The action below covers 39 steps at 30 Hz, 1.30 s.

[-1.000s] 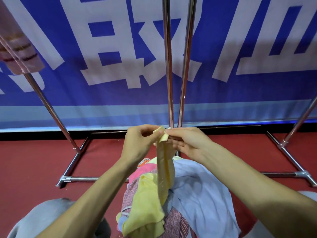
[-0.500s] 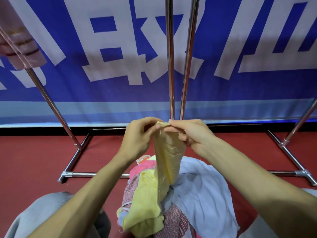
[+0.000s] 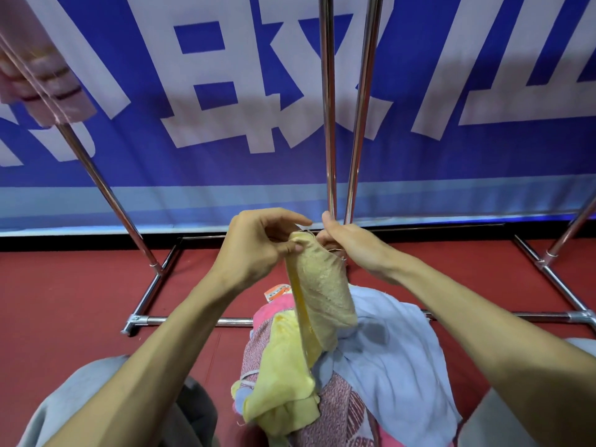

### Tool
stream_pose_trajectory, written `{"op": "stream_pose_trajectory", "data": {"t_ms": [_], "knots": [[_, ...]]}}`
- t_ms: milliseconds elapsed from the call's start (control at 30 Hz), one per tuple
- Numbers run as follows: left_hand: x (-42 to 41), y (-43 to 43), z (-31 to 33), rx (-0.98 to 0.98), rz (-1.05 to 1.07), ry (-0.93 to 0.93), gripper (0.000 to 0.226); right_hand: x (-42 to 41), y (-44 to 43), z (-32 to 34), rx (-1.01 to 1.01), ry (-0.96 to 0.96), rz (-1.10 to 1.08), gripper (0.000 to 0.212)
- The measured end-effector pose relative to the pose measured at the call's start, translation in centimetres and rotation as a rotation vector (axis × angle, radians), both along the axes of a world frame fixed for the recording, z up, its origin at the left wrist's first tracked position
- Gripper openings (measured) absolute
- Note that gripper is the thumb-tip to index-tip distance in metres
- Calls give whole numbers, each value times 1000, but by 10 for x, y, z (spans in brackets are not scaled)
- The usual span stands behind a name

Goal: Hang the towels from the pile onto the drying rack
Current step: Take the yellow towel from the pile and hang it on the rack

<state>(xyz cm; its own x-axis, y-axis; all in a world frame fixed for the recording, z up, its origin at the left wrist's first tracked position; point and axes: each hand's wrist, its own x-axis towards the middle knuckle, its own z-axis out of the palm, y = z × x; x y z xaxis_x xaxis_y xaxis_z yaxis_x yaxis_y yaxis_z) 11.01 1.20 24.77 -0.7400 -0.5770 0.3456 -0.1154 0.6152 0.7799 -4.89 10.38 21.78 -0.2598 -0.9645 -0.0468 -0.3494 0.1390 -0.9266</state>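
— Where was the towel when you stopped?

— Centre of frame. My left hand (image 3: pixel 258 243) pinched the top corner of the yellow towel (image 3: pixel 319 285) between thumb and forefinger. My right hand (image 3: pixel 351 246) curled on the same edge just beside it, its fingertips partly hidden by cloth.

— Its long axis?

— Straight down, with the bottom end resting on the pile (image 3: pixel 387 350) at lower centre.

— And the rack?

— Two bars of the drying rack (image 3: pixel 329 124) ran up the frame directly beyond both hands, the right hand nearer. I judged the edge needed spreading sideways first.
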Motion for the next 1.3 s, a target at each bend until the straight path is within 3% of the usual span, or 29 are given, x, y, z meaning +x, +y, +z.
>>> {"op": "stream_pose_trajectory", "data": {"t_ms": [67,167,300,467,567,700,833,967,1167,1300], "knots": [[2,-2,0,17,54,-3,31,2,3,1,5,17,68,57],[3,-9,-3,43,133,4,22,-5,5,-5,-59,231,146,44],[4,-13,-5,16,194,-34,15,-14,6,-7,-102,430,46,18],[3,-13,-8,-260,262,-178,17,-20,12,-2,-22,664,86,29],[0,-17,-10,-268,308,-176,17,-18,12,-6,-24,683,71,24],[-6,-17,-8,-118,346,-68,19,-11,8,-14,16,730,89,14],[-6,-25,-5,8,410,37,23,-16,6,-17,-23,605,-4,6],[-2,-33,3,77,417,85,23,-18,6,10,-56,571,-58,22],[2,-36,28,-44,400,113,18,-25,-1,67,-56,726,-134,28],[12,-39,61,-104,321,128,17,-25,5,98,-74,760,-211,17]]}}
